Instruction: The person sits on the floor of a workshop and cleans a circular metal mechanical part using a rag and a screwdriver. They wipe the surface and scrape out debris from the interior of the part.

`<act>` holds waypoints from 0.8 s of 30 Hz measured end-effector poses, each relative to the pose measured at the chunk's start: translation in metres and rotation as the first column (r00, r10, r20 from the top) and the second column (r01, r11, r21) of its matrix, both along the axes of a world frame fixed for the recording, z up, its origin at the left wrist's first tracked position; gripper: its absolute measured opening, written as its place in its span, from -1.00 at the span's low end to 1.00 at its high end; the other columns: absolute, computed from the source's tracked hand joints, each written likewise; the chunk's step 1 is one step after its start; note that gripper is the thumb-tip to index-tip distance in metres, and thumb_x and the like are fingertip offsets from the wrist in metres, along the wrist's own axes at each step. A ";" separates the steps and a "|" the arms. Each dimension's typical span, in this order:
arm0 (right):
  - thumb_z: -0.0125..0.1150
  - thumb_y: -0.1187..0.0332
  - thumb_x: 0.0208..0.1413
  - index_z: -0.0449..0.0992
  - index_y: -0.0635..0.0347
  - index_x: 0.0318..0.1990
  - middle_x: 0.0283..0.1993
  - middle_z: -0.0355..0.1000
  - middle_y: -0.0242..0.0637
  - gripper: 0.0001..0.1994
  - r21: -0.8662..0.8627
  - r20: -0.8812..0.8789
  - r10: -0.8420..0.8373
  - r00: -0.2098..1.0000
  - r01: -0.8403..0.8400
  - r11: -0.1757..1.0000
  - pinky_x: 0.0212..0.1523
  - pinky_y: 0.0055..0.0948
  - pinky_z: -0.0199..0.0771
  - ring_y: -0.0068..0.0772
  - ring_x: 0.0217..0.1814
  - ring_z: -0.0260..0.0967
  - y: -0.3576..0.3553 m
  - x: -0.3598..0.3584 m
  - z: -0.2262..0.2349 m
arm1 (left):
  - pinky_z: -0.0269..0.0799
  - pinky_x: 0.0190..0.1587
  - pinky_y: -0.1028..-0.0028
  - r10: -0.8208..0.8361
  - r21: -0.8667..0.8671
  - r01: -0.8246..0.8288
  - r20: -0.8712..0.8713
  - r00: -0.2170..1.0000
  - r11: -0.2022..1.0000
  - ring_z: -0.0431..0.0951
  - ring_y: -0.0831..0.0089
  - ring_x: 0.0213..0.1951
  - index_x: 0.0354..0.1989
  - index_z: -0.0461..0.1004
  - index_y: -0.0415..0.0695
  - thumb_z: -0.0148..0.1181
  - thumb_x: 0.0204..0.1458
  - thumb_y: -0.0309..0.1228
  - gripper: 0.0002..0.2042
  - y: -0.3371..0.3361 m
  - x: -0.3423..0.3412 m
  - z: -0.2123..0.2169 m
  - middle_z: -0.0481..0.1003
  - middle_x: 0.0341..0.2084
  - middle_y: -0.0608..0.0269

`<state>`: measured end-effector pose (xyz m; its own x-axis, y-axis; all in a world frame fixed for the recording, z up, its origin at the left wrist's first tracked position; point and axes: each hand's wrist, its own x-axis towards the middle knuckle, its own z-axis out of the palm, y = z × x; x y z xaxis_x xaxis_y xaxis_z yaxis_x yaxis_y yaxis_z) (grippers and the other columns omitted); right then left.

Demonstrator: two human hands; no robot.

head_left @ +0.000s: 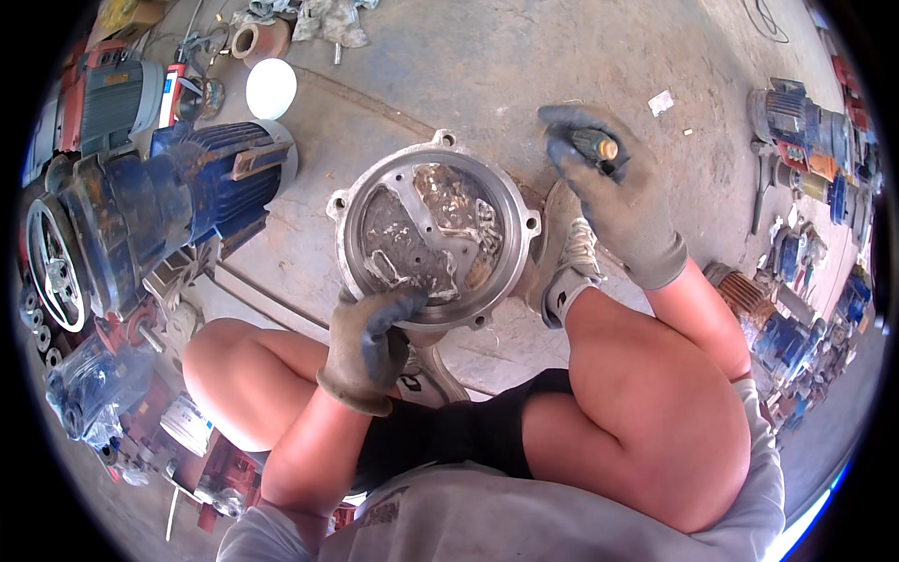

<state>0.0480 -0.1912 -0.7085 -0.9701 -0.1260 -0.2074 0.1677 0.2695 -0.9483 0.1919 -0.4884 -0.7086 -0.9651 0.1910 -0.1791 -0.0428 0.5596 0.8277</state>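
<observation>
Between my feet is a round grey metal housing (347, 239) with bolt lugs around its rim. Pale, chunky residue and dark patches show on its inner face. My gloved left hand (370, 342) is closed on its near left rim, with the thumb and fingers at the edge. Off to the right of the housing and apart from it, my gloved right hand (623, 187) wraps around a short dark tool (592, 142) with a round brass-coloured end. The rest of that tool is hidden in the glove, so its kind cannot be made out.
A large blue motor (192, 187) with a handwheel (54, 267) stands at the left. A white disc (272, 89) and a rusty clay-coloured ring part (260, 42) lie beyond it. Several motors and loose parts line the right side, among them a blue motor (805, 117).
</observation>
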 end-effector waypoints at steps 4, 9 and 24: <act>0.26 0.36 0.41 0.61 0.35 0.18 0.05 0.66 -0.15 -0.69 -0.270 0.203 0.100 0.974 -0.043 0.962 0.01 -0.42 0.68 -0.45 -0.09 0.62 0.008 -0.006 0.016 | 0.70 -0.12 0.31 0.161 0.173 -0.190 0.165 0.973 0.967 0.80 0.11 -0.19 -0.21 0.74 -0.22 0.41 -0.07 -0.76 -0.75 0.000 0.006 -0.002 0.76 -0.27 0.03; 0.16 0.42 0.41 0.62 0.46 0.06 0.00 0.68 -0.01 -0.74 -0.427 -0.273 0.087 0.958 -0.201 0.882 -0.20 -0.35 0.72 -0.34 -0.27 0.66 0.019 0.003 0.045 | 0.68 -0.08 0.33 0.290 0.369 -0.680 0.701 0.651 0.633 0.77 0.24 -0.15 -0.08 0.71 -0.35 0.28 0.19 -0.67 -0.82 0.008 0.001 0.004 0.73 -0.23 0.04; 0.54 0.50 0.08 0.68 0.25 0.03 -0.02 0.73 -0.06 -0.66 -0.271 -0.239 0.454 0.858 -0.508 0.818 -0.11 -0.31 0.79 -0.15 -0.12 0.77 -0.008 0.014 0.038 | 0.66 0.11 0.22 0.076 0.296 -0.936 0.946 0.315 0.194 0.71 0.17 0.03 0.11 0.56 -0.54 0.06 0.34 -0.45 -0.64 -0.002 -0.014 0.014 0.66 0.04 -0.12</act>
